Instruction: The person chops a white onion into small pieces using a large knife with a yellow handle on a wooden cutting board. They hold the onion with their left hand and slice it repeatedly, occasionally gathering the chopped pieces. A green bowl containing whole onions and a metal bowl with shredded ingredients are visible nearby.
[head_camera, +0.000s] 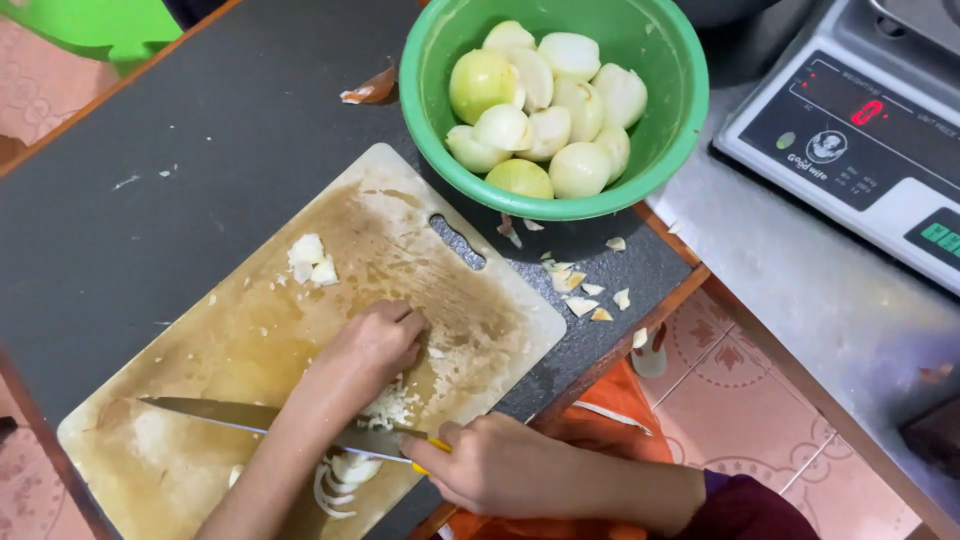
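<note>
Right hand (500, 465) grips knife (250, 418); left hand (375, 340) presses chopped onion (390, 405) on cutting board (200, 340).

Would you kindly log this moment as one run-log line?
left hand: pressing chopped onion | right hand: gripping knife | cutting board | green bowl: peeled onions

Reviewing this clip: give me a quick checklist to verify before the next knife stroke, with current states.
1. Right hand grips the knife handle: ok.
2. Left hand fingers curled on the chopped onion: ok.
3. Left forearm lies across the blade: not ok.
4. Cutting board flat on the dark table: ok.
5. Green bowl of peeled onions away from the blade: ok.
6. Blade edge sharpness: cannot tell.
</note>
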